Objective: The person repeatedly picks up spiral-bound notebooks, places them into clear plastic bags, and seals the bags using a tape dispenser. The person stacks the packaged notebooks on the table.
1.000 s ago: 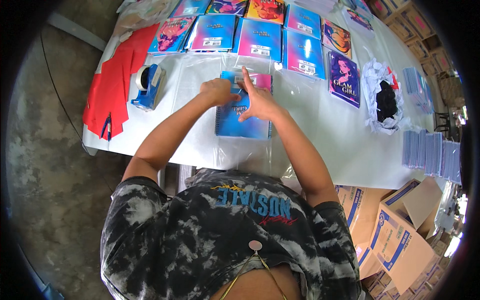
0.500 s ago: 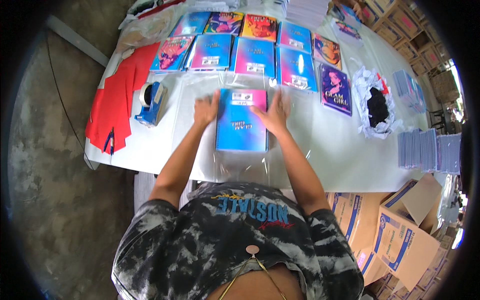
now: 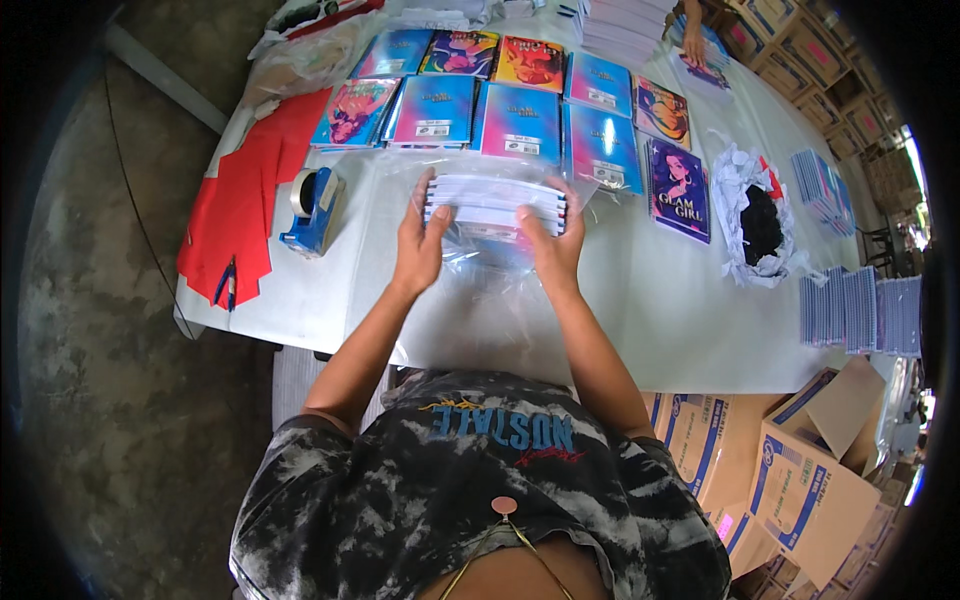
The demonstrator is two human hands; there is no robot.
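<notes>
Black-grey tie-dye T-shirt, bare forearms

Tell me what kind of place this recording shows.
Probably a packing area in a warehouse or workshop: rows of colourful notebooks on a white table, cardboard boxes stacked beside it, a tape dispenser, and both hands holding a stack of notebooks in clear plastic.

A stack of notebooks (image 3: 493, 201) is held above the table (image 3: 640, 320), between the left hand (image 3: 418, 243) and right hand (image 3: 553, 250). A tape dispenser (image 3: 313, 208) is placed to its left. Rows of notebooks (image 3: 520, 115) are laid behind it; cardboard boxes (image 3: 790, 470) are stacked at the lower right.
</notes>
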